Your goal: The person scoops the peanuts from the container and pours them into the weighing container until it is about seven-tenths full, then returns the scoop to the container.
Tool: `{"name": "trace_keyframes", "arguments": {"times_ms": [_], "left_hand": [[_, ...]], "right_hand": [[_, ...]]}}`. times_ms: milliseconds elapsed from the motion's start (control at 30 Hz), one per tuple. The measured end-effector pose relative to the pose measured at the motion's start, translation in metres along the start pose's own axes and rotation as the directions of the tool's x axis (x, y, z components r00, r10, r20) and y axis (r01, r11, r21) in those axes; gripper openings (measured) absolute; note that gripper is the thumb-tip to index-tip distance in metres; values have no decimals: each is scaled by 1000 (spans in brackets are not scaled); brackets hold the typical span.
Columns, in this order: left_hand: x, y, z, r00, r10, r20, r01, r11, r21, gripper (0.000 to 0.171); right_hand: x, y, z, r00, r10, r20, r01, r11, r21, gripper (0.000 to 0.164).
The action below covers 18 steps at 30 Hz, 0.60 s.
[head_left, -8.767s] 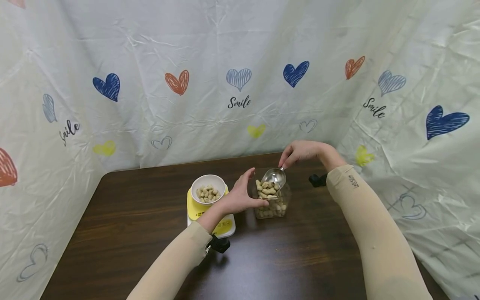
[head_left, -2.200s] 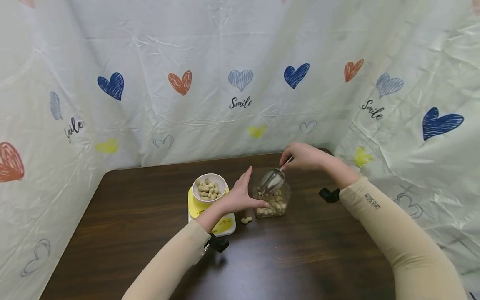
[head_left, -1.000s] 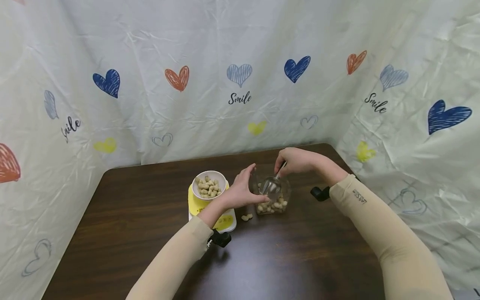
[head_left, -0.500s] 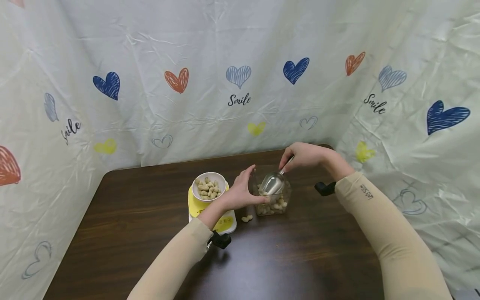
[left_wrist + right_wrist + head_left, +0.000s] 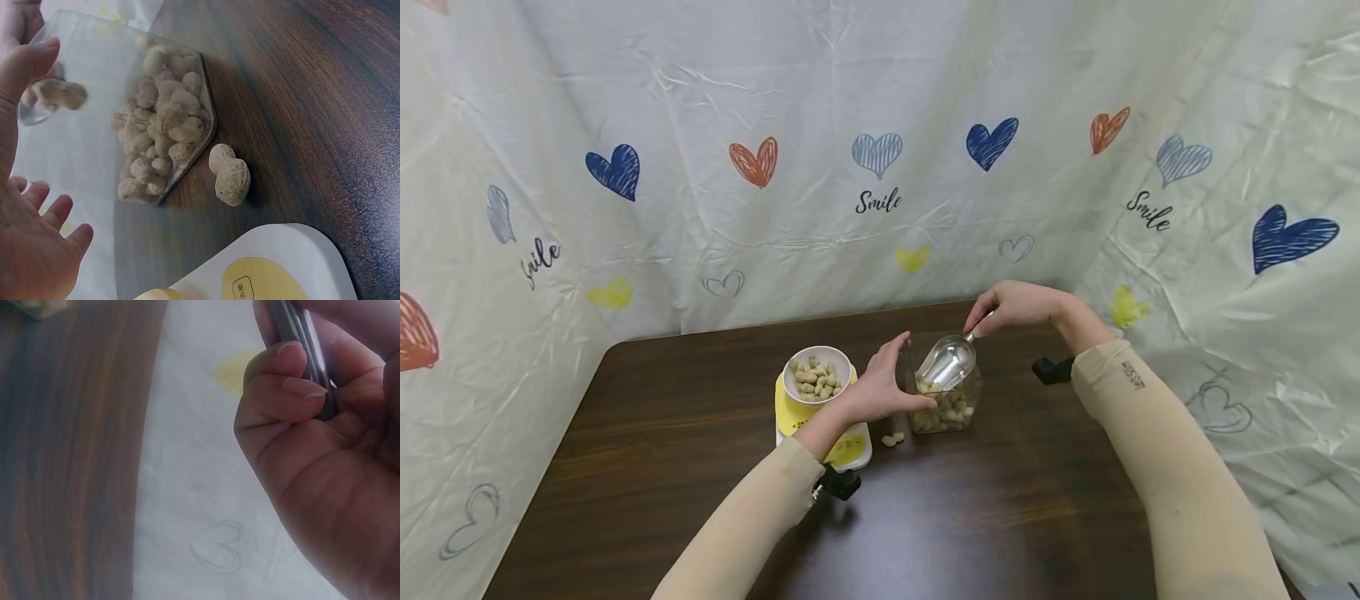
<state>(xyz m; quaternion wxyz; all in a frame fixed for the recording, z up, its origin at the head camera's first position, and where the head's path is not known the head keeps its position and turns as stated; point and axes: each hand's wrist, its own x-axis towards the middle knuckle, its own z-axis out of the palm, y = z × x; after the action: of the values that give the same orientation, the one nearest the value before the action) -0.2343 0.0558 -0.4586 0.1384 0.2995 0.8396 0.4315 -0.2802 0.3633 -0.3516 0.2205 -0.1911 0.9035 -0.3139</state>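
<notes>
My left hand (image 5: 876,387) spans the clear plastic container (image 5: 75,147), thumb on its near side and a finger at its far side. Peanuts (image 5: 165,112) fill the lower part of it. With curled fingers, my right hand (image 5: 1018,307) grips the handle of a metal scoop (image 5: 950,360). The scoop's bowl slants down inside the container, its tip at the peanuts. A few peanuts show at the scoop through the wall in the left wrist view. Only the scoop's handle (image 5: 310,362) appears in the right wrist view.
Left of the container, a white bowl (image 5: 787,385) of peanuts stands on a yellow and white kitchen scale (image 5: 792,417). One loose peanut (image 5: 892,439) lies on the dark wooden table (image 5: 985,517) between scale and container. A curtain with hearts (image 5: 812,233) hangs behind.
Since the earliest frame, the container's peanuts have dropped, the bowl's have increased, and a loose peanut has appeared on the table. Over the last second, the scoop has lifted and tipped flatter inside the container.
</notes>
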Motion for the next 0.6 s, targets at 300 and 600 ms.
{"name": "trace_keyframes", "arguments": {"times_ms": [300, 600], "left_hand": [[0, 2, 0, 1000, -3, -2, 3, 1000, -5, 122], [0, 0, 0, 1000, 19, -13, -19, 1000, -13, 122]], "right_hand": [[0, -1, -2, 999, 31, 26, -32, 998, 50, 23], [0, -1, 1, 999, 25, 31, -27, 999, 46, 22]]}}
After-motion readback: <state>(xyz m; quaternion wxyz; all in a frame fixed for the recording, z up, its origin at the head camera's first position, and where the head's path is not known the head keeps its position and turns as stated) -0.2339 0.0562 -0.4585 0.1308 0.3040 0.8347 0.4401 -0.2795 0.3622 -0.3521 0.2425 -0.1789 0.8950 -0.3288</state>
